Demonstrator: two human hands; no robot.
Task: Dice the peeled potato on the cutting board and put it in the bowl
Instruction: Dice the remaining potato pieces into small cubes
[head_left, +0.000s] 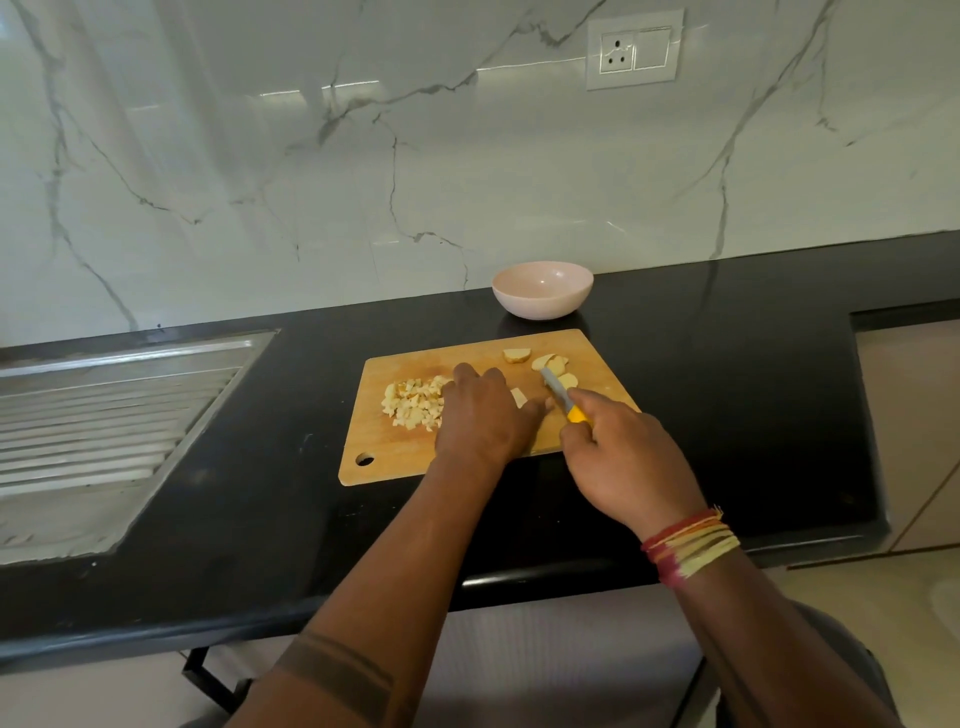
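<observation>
Board: we see a wooden board (467, 457) on the black counter (727, 389), its hanging hole at the near left corner
Dice: a heap of potato dice (413, 402) lies on the left part of the board, just left of our left hand
Left hand: our left hand (483, 415) lies palm down on the board, fingers curved over a potato piece (518, 397) that shows pale between forefinger and thumb; we cannot tell how firmly it is held
Right hand: our right hand (618, 457) is curled round the yellow handle of the knife (563, 395)
Knife axis: the blade runs from the handle away from us and leftward, its tip among the slices, just right of the left thumb
Slices: uncut slices (551, 364) lie at the far right of the board, beyond both hands
Bowl: a pale bowl (543, 299) stands on the counter just behind the board's far edge, apart from it
Left of board: a steel drainer (104, 415)
</observation>
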